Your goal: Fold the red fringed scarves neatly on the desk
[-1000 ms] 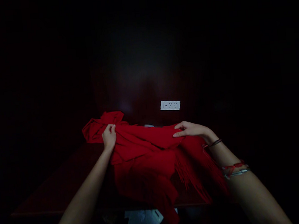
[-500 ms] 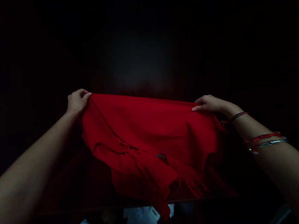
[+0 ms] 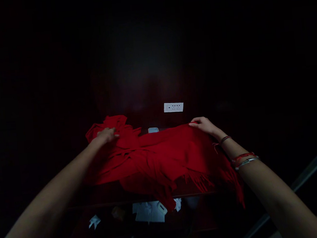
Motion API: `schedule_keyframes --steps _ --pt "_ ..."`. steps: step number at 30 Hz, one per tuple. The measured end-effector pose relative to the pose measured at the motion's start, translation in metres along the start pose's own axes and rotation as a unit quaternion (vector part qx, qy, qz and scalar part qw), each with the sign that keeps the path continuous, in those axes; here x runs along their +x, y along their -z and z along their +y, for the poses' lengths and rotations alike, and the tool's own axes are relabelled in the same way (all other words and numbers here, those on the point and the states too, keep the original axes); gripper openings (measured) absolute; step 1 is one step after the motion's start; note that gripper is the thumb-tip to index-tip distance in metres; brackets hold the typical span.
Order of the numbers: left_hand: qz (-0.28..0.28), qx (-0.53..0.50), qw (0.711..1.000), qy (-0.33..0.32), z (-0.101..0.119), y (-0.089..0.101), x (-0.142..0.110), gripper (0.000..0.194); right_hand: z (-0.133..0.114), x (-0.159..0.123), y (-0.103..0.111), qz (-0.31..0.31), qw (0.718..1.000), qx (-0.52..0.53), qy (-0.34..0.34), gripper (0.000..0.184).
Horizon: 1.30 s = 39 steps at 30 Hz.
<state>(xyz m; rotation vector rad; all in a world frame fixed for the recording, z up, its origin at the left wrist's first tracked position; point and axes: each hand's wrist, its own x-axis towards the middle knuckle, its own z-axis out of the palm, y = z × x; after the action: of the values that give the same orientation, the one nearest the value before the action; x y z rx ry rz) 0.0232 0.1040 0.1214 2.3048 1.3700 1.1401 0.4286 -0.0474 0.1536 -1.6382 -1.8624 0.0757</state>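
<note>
A red fringed scarf lies spread in loose folds across a dark table; its fringe hangs over the near edge. My left hand rests on the scarf's bunched far left part, fingers closed on the cloth. My right hand grips the scarf's far right edge. My right forearm wears a thin dark band, a red cord and a metal bangle.
A white socket plate sits on the dark wall behind the table. A small pale object shows just past the scarf. White papers lie on a lower level under the near edge. A dark rail slants at right.
Half a second ago both hands held the scarf stretched up in the air. Now they have come down and closer together, and the scarf lies on the table.
</note>
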Motion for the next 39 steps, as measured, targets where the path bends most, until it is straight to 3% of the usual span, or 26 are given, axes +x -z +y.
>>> schedule_keyframes --steps 3,5,6,9,12,16,18,23,26,28,31,35,36,39 --pt "-0.089 -0.007 0.994 -0.063 0.062 -0.051 -0.008 0.050 -0.031 0.011 -0.009 -0.019 0.997 0.023 0.067 0.030" --pt "-0.165 -0.064 0.967 -0.181 0.104 -0.085 -0.017 0.061 -0.050 0.016 -0.013 -0.029 0.993 0.022 0.109 0.029" --pt "-0.177 -0.103 0.956 -0.209 0.122 -0.098 -0.021 0.058 -0.058 0.017 -0.014 -0.027 0.992 0.013 0.120 0.029" --pt "-0.160 -0.201 0.947 -0.191 0.151 -0.118 -0.026 0.028 -0.067 0.015 -0.011 -0.007 0.994 -0.029 0.107 0.027" --pt "-0.135 -0.250 0.949 -0.136 0.148 -0.112 -0.020 0.021 -0.055 0.006 -0.003 -0.035 0.997 -0.030 0.070 0.027" --pt "-0.104 -0.254 0.957 -0.090 0.126 -0.089 -0.004 0.023 -0.030 -0.011 -0.002 -0.210 0.972 0.102 0.036 0.032" --pt "-0.066 -0.220 0.971 -0.072 0.114 -0.077 0.004 0.026 -0.020 -0.018 -0.008 -0.252 0.955 0.158 0.021 0.034" --pt "0.014 -0.068 0.998 -0.011 0.081 -0.050 0.017 0.031 -0.006 -0.019 -0.015 -0.215 0.967 0.138 0.002 0.031" --pt "0.044 0.015 0.999 0.017 0.063 -0.039 0.020 0.030 -0.001 -0.014 -0.005 -0.134 0.985 0.110 -0.008 0.028" --pt "0.032 0.026 0.999 0.002 0.058 -0.036 0.019 0.030 -0.001 -0.010 0.003 -0.076 0.992 0.101 -0.005 0.026" --pt "-0.044 -0.018 0.996 -0.075 0.071 -0.040 0.013 0.031 -0.014 -0.004 0.001 -0.035 0.997 0.060 0.033 0.032" --pt "-0.104 -0.049 0.979 -0.169 0.117 -0.052 0.002 0.034 -0.058 0.003 -0.032 -0.058 0.992 0.045 0.104 0.054" --pt "-0.104 -0.045 0.976 -0.186 0.129 -0.053 -0.001 0.034 -0.070 0.005 -0.042 -0.061 0.990 0.046 0.121 0.054" --pt "-0.091 -0.019 0.971 -0.221 0.152 -0.051 -0.007 0.032 -0.094 0.012 -0.063 -0.023 0.992 0.051 0.115 0.031"
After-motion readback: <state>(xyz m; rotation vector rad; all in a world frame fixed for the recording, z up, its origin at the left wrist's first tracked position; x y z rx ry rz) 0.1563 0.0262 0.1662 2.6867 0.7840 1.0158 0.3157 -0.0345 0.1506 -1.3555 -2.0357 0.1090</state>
